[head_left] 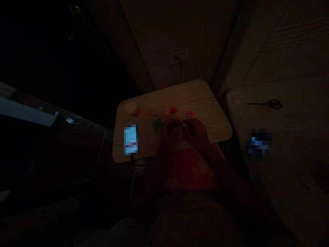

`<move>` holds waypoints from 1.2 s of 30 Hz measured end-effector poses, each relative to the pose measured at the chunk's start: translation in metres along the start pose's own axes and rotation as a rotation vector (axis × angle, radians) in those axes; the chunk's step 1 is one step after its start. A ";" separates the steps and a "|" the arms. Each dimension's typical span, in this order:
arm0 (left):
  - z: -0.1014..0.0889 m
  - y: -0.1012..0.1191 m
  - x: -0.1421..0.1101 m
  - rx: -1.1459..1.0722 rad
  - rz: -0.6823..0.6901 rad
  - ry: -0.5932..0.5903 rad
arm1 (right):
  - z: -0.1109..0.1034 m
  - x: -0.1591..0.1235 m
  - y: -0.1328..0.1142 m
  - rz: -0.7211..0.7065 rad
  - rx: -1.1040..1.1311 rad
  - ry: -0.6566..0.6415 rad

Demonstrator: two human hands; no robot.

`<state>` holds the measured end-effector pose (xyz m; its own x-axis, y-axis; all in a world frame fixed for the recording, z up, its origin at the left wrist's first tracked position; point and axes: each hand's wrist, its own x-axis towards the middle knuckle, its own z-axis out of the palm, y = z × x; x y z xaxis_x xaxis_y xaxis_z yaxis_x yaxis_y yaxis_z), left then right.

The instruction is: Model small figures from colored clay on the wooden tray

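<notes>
The room is very dark. Both hands meet over the middle of a small wooden table [200, 92]. My left hand [169, 134] and my right hand [195, 132] are curled together with fingers closed around something small and dark that I cannot make out. Just beyond them lie small coloured pieces: a green one [157, 123], an orange one [167, 113], a red one [173, 109] and a pink ring-shaped one [190, 114].
A lit phone [131, 139] lies at the table's left front with a cable [133, 178] hanging down. A small round tub [132, 108] stands at the back left. Scissors [267, 104] lie on the pale surface to the right. A wall socket [179, 56] is behind the table.
</notes>
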<state>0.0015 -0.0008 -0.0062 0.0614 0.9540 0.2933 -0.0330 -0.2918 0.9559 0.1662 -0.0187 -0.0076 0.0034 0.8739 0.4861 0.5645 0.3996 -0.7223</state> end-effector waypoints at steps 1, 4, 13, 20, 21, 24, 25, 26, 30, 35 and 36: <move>0.000 0.000 0.000 0.007 -0.004 -0.013 | -0.001 0.000 -0.001 -0.013 0.025 0.000; 0.000 0.000 -0.002 0.053 -0.036 -0.057 | -0.006 0.001 -0.002 -0.068 0.107 -0.040; 0.001 0.009 -0.006 0.282 -0.031 -0.129 | -0.007 -0.004 -0.002 -0.106 0.181 -0.110; 0.004 0.015 -0.003 0.356 0.001 -0.259 | -0.006 -0.007 -0.002 -0.092 0.134 -0.073; 0.005 0.015 -0.003 0.354 -0.003 -0.264 | -0.006 -0.007 -0.002 -0.101 0.139 -0.082; 0.006 0.015 -0.003 0.350 -0.007 -0.275 | -0.006 -0.008 -0.001 -0.116 0.150 -0.111; 0.006 0.015 -0.004 0.351 -0.006 -0.275 | -0.006 -0.008 0.000 -0.116 0.152 -0.114; 0.007 0.014 -0.004 0.357 -0.004 -0.274 | -0.006 -0.009 0.000 -0.114 0.153 -0.114; 0.007 0.015 -0.004 0.420 -0.019 -0.288 | -0.006 -0.012 0.002 -0.094 0.108 -0.102; 0.007 0.017 -0.004 0.536 -0.002 -0.271 | -0.006 -0.014 0.000 -0.090 0.097 -0.111; 0.008 0.017 -0.003 0.548 0.010 -0.253 | -0.007 -0.014 0.000 -0.092 0.104 -0.114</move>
<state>0.0083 -0.0094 0.0092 0.3011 0.9248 0.2327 0.4796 -0.3577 0.8013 0.1714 -0.0330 -0.0112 -0.1412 0.8558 0.4977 0.4695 0.5005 -0.7273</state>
